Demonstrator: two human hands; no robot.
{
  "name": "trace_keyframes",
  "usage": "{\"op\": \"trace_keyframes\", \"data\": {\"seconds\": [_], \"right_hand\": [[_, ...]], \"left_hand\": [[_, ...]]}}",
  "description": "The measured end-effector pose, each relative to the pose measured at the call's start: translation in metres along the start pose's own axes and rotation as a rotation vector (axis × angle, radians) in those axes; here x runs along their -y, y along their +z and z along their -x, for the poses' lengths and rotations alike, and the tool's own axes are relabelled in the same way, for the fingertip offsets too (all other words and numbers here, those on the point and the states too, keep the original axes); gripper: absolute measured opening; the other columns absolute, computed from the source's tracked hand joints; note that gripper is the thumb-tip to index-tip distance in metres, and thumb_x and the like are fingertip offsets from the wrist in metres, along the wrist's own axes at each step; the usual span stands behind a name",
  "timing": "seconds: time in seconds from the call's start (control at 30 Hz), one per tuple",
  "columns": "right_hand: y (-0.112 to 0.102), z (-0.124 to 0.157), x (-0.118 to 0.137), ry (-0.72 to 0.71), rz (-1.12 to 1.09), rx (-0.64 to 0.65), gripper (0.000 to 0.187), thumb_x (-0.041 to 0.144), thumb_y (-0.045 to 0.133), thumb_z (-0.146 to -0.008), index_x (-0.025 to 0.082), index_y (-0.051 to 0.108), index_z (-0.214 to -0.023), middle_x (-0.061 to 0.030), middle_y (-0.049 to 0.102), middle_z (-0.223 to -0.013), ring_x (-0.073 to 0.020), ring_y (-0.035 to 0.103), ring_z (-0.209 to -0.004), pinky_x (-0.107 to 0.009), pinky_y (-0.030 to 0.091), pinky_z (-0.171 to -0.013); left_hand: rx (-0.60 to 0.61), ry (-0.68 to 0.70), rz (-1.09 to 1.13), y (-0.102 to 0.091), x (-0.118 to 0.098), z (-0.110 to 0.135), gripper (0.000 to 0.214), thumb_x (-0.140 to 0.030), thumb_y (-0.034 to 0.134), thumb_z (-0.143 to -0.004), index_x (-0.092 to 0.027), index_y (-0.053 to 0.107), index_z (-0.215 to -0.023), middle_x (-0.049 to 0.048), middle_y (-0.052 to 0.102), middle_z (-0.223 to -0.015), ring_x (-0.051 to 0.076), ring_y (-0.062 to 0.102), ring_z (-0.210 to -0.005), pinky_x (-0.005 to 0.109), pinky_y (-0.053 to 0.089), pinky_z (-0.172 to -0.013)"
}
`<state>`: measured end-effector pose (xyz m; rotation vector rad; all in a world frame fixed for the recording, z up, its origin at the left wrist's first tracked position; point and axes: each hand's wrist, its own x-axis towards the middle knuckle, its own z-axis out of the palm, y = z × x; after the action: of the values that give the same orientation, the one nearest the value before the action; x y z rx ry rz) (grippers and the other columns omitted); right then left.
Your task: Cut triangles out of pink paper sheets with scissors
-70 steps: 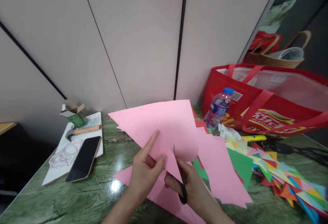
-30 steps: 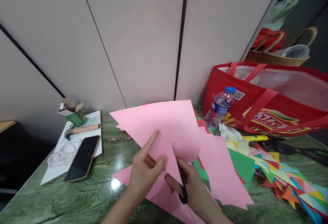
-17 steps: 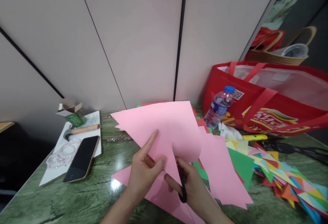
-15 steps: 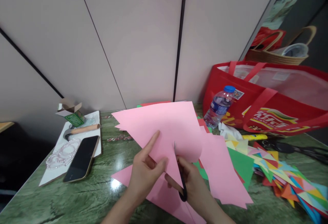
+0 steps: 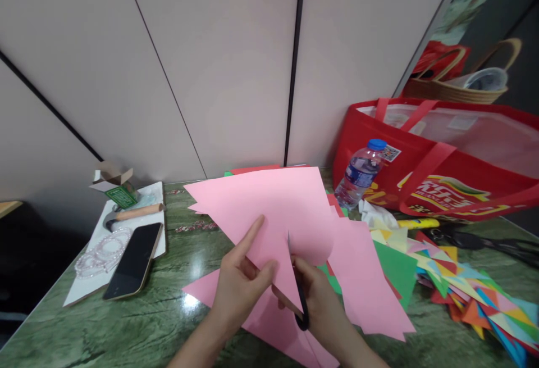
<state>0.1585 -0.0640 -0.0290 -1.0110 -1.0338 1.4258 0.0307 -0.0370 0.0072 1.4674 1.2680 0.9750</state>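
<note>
Over the green table [image 5: 168, 326], the left hand [image 5: 240, 281] gripped the pink sheet [image 5: 269, 196], thumb and forefinger uppermost; the right hand [image 5: 319, 292] curled round scissors [image 5: 304, 321] set in its slit. The sheet spread ahead of both, toward the far edge; a phone [image 5: 133, 261] lay near the left edge.

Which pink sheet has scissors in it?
The uppermost pink sheet, held by the left hand: scissors sit in its slit; the other pink pieces lie partly beneath it.
</note>
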Motion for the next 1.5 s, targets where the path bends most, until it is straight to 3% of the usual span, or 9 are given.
{"op": "trace_keyframes", "data": {"seconds": [0.6,0.73,0.83,0.9,0.97,1.07,1.17,1.3,1.5], "right_hand": [[0.003,-0.002,-0.003,0.147,-0.082,-0.049,0.027,0.044,0.062,-0.068,0.018,0.055,-0.067,0.0048,0.053,-0.045,-0.0086,0.045,-0.034,-0.021,0.039,-0.035],[0.001,-0.001,-0.003,0.108,-0.034,-0.035,0.022,0.039,0.059,-0.071,0.017,0.059,-0.070,0.0053,0.052,-0.045,-0.0082,0.044,-0.035,-0.020,0.038,-0.037],[-0.001,0.000,-0.002,0.050,0.040,-0.061,0.012,0.030,0.062,-0.069,0.018,0.062,-0.071,0.0054,0.053,-0.047,-0.0089,0.046,-0.039,-0.020,0.039,-0.039],[-0.001,0.000,0.000,0.039,0.067,-0.056,0.008,0.025,0.063,-0.065,0.018,0.063,-0.069,0.0057,0.053,-0.044,-0.0096,0.047,-0.039,-0.020,0.038,-0.039],[0.000,0.000,-0.001,0.048,0.047,-0.045,0.008,0.024,0.065,-0.063,0.018,0.063,-0.067,0.0059,0.052,-0.044,-0.0095,0.046,-0.038,-0.020,0.037,-0.038],[0.002,0.000,-0.004,0.064,-0.024,-0.025,0.010,0.025,0.067,-0.063,0.018,0.063,-0.068,0.0060,0.054,-0.048,-0.0087,0.046,-0.040,-0.020,0.038,-0.039],[0.000,0.000,-0.007,0.036,-0.030,0.003,0.011,0.018,0.068,-0.063,0.018,0.065,-0.074,0.0046,0.059,-0.056,-0.0094,0.050,-0.046,-0.020,0.040,-0.045],[-0.004,-0.001,-0.007,0.000,-0.014,0.062,0.016,0.015,0.068,-0.065,0.020,0.065,-0.080,0.0002,0.065,-0.070,-0.0150,0.059,-0.061,-0.024,0.047,-0.058],[-0.007,-0.001,-0.003,-0.024,-0.014,0.059,0.024,0.018,0.070,-0.068,0.020,0.064,-0.090,-0.0065,0.070,-0.090,-0.0231,0.065,-0.083,-0.032,0.050,-0.072]], "left_hand": [[0.015,0.011,-0.002,0.001,0.004,0.000,0.074,-0.025,0.062,-0.074,-0.014,0.034,-0.141,-0.0134,0.018,-0.042,0.007,0.013,-0.042,0.020,0.016,-0.037],[-0.024,0.057,-0.041,-0.001,0.005,0.000,0.072,-0.025,0.064,-0.073,-0.017,0.038,-0.140,-0.0115,0.031,-0.040,0.006,0.020,-0.039,0.019,0.022,-0.036],[-0.107,0.180,-0.122,-0.010,0.007,-0.002,0.067,-0.029,0.068,-0.070,-0.024,0.049,-0.133,-0.0007,0.065,-0.069,0.009,0.043,-0.045,0.021,0.039,-0.042],[-0.192,0.280,-0.163,-0.019,0.009,-0.005,0.061,-0.031,0.069,-0.070,-0.027,0.053,-0.129,0.0049,0.068,-0.107,0.017,0.060,-0.071,0.025,0.050,-0.060],[-0.258,0.315,-0.162,-0.028,0.011,-0.009,0.055,-0.032,0.066,-0.072,-0.028,0.055,-0.126,0.0050,0.062,-0.123,0.021,0.061,-0.093,0.029,0.051,-0.074],[-0.271,0.244,-0.119,-0.035,0.012,-0.012,0.049,-0.033,0.066,-0.074,-0.025,0.059,-0.122,0.0057,0.066,-0.116,0.020,0.063,-0.084,0.027,0.053,-0.063],[-0.255,0.156,-0.070,-0.034,0.012,-0.014,0.052,-0.032,0.068,-0.072,-0.022,0.059,-0.123,0.0035,0.072,-0.083,0.015,0.059,-0.056,0.024,0.049,-0.047],[-0.222,0.144,-0.101,-0.031,0.013,-0.012,0.049,-0.029,0.069,-0.072,-0.022,0.062,-0.120,-0.0042,0.059,-0.049,0.009,0.043,-0.036,0.022,0.041,-0.037],[-0.172,0.252,-0.197,-0.032,0.011,-0.010,0.036,-0.026,0.067,-0.074,-0.026,0.069,-0.110,0.0008,0.069,-0.066,0.005,0.035,-0.034,0.019,0.033,-0.034]]}}
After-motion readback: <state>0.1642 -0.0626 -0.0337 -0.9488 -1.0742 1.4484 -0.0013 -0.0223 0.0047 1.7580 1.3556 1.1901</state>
